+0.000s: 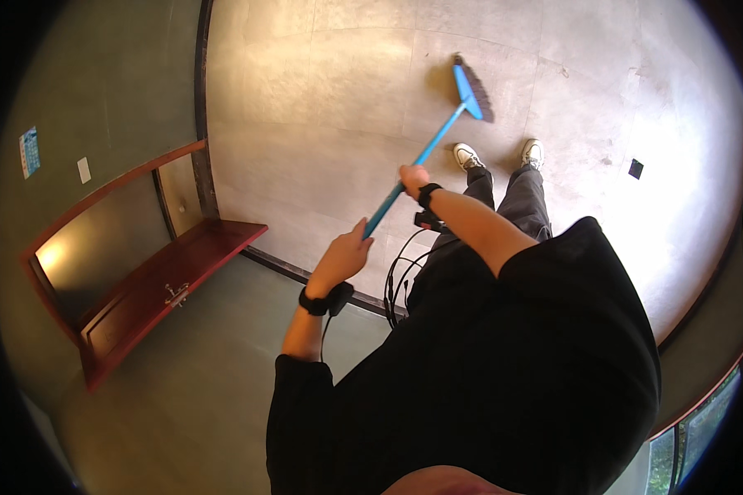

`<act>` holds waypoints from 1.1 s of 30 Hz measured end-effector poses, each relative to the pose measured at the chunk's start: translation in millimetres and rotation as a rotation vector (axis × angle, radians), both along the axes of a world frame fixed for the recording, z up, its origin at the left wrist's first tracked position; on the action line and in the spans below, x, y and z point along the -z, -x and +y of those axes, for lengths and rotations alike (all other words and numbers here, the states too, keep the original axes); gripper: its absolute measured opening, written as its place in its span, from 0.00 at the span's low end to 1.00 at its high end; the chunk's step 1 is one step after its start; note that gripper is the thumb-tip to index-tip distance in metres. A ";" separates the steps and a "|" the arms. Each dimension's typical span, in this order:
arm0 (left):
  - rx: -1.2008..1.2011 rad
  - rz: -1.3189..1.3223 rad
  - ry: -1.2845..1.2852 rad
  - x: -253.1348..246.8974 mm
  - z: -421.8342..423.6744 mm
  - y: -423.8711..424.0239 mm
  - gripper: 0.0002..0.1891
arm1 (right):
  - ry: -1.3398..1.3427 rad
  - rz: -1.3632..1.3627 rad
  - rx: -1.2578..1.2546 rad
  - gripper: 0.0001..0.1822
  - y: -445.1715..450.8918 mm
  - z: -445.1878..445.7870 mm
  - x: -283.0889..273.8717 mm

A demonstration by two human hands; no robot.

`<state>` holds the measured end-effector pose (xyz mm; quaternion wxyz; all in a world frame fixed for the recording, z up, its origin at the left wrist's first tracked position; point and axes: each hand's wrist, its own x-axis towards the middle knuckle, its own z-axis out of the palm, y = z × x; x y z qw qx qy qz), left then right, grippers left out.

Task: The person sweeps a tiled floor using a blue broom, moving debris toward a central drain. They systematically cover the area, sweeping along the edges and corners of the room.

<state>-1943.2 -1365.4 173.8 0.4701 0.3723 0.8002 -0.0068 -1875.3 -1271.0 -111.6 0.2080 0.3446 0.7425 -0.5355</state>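
Observation:
A blue broom [433,143] slants across the view, its handle end hidden in my left hand [342,258]. Farther down the shaft, toward the head, my right hand [413,179] is wrapped around it. The broom head [469,93] has a blue plastic block and dark bristles that lie against the pale floor [347,93], ahead of my shoes [469,156]. Some dark debris [457,59] appears at the far end of the bristles. Both wrists wear black bands, and a cable runs from the left one.
A red-framed door [173,272] with a metal handle stands open on the left, in a grey-green wall [124,74]. Black cables [399,278] hang beside my legs. A small black square [636,169] is on the floor at right. Windows [693,439] show at lower right.

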 end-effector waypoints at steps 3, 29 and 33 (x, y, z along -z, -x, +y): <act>0.018 0.082 0.064 -19.4 0.7 14.1 0.21 | 0.786 -0.261 0.864 0.09 43.2 -1.1 -35.1; 0.597 -0.266 -0.428 75.7 449.2 -248.7 0.17 | -0.124 0.217 1.142 0.13 -378.5 454.8 39.9; 0.565 -0.245 -0.387 89.4 497.6 -286.0 0.17 | 0.328 -0.036 1.345 0.12 -389.2 509.4 2.4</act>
